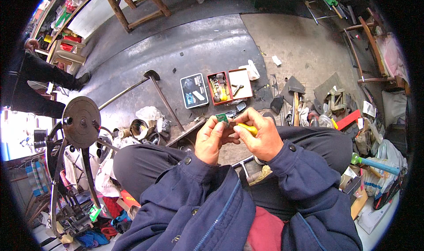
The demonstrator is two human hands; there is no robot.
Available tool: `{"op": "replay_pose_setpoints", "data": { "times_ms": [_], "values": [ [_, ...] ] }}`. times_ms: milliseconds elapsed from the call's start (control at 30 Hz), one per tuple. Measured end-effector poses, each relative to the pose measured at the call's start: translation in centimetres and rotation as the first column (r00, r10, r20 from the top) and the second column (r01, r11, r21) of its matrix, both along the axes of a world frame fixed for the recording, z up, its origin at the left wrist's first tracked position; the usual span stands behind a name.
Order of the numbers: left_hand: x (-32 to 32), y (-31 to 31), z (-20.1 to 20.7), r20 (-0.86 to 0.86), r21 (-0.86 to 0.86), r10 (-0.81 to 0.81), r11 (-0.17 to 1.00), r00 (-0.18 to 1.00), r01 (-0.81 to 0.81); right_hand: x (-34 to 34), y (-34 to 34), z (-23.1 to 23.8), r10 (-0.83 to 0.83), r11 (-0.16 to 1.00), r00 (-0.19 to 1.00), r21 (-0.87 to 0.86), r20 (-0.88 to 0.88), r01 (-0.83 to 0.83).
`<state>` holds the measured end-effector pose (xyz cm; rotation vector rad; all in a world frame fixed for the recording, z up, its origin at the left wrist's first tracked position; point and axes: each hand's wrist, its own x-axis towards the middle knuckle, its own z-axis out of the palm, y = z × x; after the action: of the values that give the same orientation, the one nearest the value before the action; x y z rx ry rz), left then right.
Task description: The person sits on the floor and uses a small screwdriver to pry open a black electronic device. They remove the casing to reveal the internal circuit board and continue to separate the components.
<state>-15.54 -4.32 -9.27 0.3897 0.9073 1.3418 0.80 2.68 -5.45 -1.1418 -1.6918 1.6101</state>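
My left hand [211, 138] pinches a small green circuit board [221, 118] between thumb and fingers, above my lap. My right hand [260, 135] is closed round a screwdriver [249, 129] with a yellow handle, its working end pointing left toward the board. Fingers cover most of the shaft, and I cannot tell whether the tip touches the board. Both hands are close together, fingertips nearly meeting. Beyond them on the floor lie an open red box [219, 88] of small tools and parts, its lid [240, 84] folded to the right, and a dark flat case [194, 91].
At left stands a metal stand with a round disc [81, 122]. A person's dark-trousered leg [48, 70] is behind it. A hammer [296, 101] and scattered parts lie at right, near a red bar [349, 119]. A wooden stool [132, 6] stands at the far side.
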Motion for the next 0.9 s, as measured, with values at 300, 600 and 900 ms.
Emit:
{"op": "replay_pose_setpoints", "data": {
  "times_ms": [300,600,900],
  "values": [
    [-0.1,-0.1,0.2,-0.045,0.042,-0.049,0.998,0.998,0.051,0.6,0.1,0.4,0.071,0.994,0.997,0.090,-0.014,-0.070],
    [-0.3,-0.3,0.0,-0.134,0.046,-0.145,0.987,0.980,0.152,1.4,0.9,1.5,0.149,0.974,0.978,0.149,0.147,-0.171],
    [0.0,-0.8,0.1,-0.275,-0.010,-0.217,0.975,0.937,0.223,1.9,1.0,1.0,0.240,0.939,0.943,0.191,0.232,-0.286]
  ]
}}
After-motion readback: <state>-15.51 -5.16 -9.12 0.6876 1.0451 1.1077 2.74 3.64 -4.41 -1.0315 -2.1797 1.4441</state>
